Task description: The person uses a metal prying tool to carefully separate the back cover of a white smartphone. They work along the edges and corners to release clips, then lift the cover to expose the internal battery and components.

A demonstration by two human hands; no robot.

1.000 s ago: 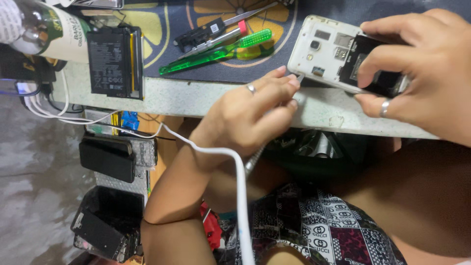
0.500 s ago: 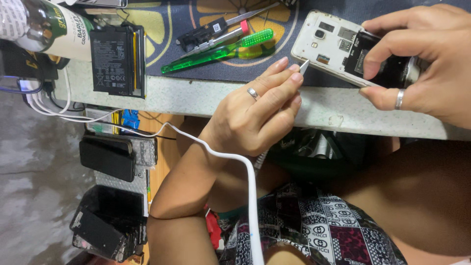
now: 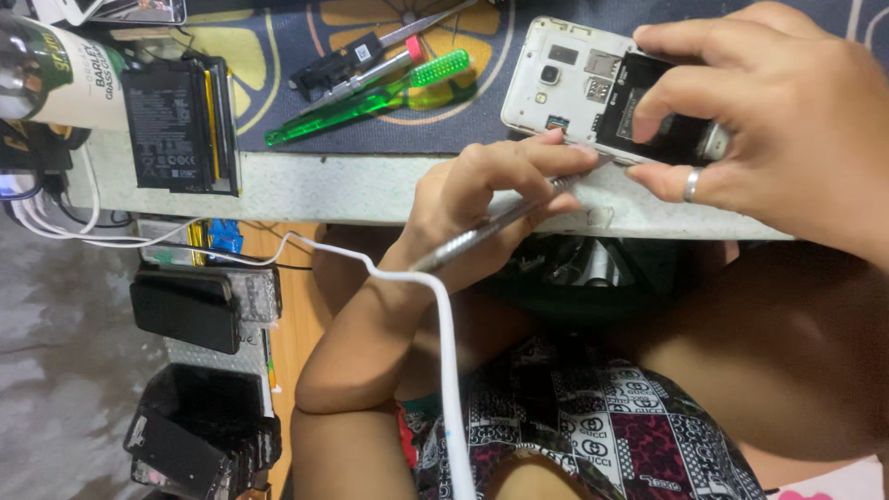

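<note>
Clearly the left hand [image 3: 491,199] pinches a slim metal tool [image 3: 500,222], its tip at the edge of the opened white phone [image 3: 579,79], which the right hand [image 3: 769,130] clamps at two o'clock on the table edge [image 3: 370,190]. A slip could gouge the exposed board, or the white cable [image 3: 444,352] could snag the wrist.

A slim tool [image 3: 500,222] of brushed, dull-shining metal is gripped between the fingers of the left hand [image 3: 482,199]. Under the right hand [image 3: 778,139] a phone [image 3: 593,88] with its back removed is held: the frame is seen as matt off-white plastic, and a black, faintly glossy battery [image 3: 648,120] is covered by the fingertips. A smooth metal ring [image 3: 692,184] is worn on one finger. Beyond the fingers, a translucent green plastic screwdriver [image 3: 370,102] is laid on a matt printed mat [image 3: 278,56]. A smooth white rubbery cable [image 3: 444,370] is draped below the left wrist.
</note>
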